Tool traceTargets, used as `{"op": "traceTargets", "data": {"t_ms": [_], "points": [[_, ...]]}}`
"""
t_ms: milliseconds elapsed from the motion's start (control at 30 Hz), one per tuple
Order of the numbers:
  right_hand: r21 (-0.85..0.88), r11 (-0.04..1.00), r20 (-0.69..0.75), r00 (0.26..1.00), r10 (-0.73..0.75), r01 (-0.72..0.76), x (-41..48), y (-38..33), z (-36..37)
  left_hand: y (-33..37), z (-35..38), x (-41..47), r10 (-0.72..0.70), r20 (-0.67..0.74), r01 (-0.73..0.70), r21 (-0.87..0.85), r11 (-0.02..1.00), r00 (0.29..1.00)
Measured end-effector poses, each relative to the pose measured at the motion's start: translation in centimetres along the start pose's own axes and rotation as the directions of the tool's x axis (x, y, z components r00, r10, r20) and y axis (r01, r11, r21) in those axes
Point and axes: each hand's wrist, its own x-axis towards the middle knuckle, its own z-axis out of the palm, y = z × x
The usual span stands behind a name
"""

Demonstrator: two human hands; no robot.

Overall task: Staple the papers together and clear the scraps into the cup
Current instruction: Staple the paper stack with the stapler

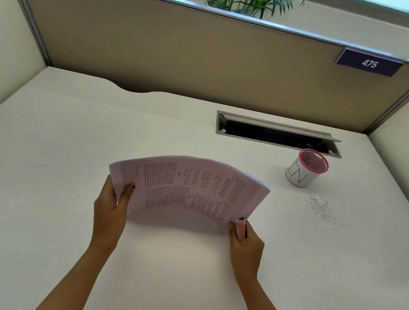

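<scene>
Above the bench point(53, 210), your left hand point(111, 201) grips the bowed papers point(187, 187); your right hand point(245, 243) clasps the pink stapler point(240, 228) at their corner. Sheets may slip, misaligning; scraps point(322, 209) lie near the cup point(306, 169).

Left of cup point(307, 168): held papers point(187, 187) blocked mid-desk point(49, 156). Cable slot point(278, 137) lay just behind cup; scraps point(322, 209) just before.

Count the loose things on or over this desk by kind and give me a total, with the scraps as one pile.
Paper stack: 1, held by the left hand
Stapler: 1, pink, in the right hand, at the stack's corner
Cup: 1, pink mesh rim
Scrap pile: 1, on the desk near the cup
Total: 4
</scene>
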Motion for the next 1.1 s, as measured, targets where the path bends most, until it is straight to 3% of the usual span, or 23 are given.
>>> {"op": "traceTargets", "data": {"t_ms": [267, 400, 500, 600, 700, 767, 867, 933, 1100], "points": [[-0.215, 0.976, 0.101, 0.995, -0.015, 0.036, 0.9, 0.4, -0.3, -0.9, 0.1, 0.7, -0.038, 0.039, 0.030, 0.171, 0.985, 0.999], [-0.135, 0.989, 0.218, 0.976, -0.027, 0.058, 1.3, -0.2, -1.5, -0.2, -0.8, 2.1, 0.040, 0.036, -0.048, 0.265, 0.963, 0.999], [-0.066, 0.998, 0.379, 0.924, 0.043, -0.019, 1.8, -1.3, -2.6, 0.3, -2.3, 4.0, 0.038, 0.091, -0.063, 0.288, 0.955, 0.995], [0.039, 0.985, 0.528, 0.840, 0.124, -0.170, 1.9, -2.1, -3.3, 2.0, -3.2, 5.4, -0.085, 0.169, 0.063, 0.130, 0.989, 0.982], [0.155, 0.937, 0.610, 0.777, 0.158, -0.313, 1.5, -2.9, -4.0, 3.1, -4.6, 6.4, -0.264, 0.310, 0.317, -0.133, 0.939, 0.913], [0.219, 0.912, 0.629, 0.765, 0.139, -0.346, 1.3, -3.4, -4.4, 2.8, -5.6, 6.6, -0.322, 0.406, 0.483, -0.401, 0.778, 0.855], [0.292, 0.885, 0.619, 0.777, 0.114, -0.362, 1.2, -4.1, -4.5, 2.3, -5.1, 4.9, -0.262, 0.486, 0.545, -0.648, 0.532, 0.834], [0.316, 0.876, 0.611, 0.784, 0.107, -0.365, 1.1, -4.7, -4.5, 2.2, -3.4, 2.4, -0.251, 0.481, 0.534, -0.649, 0.542, 0.840], [0.349, 0.871, 0.629, 0.776, 0.055, -0.345, 0.9, -5.9, -4.3, 3.6, 1.5, -2.9, -0.261, 0.496, 0.513, -0.483, 0.709, 0.828]]}}
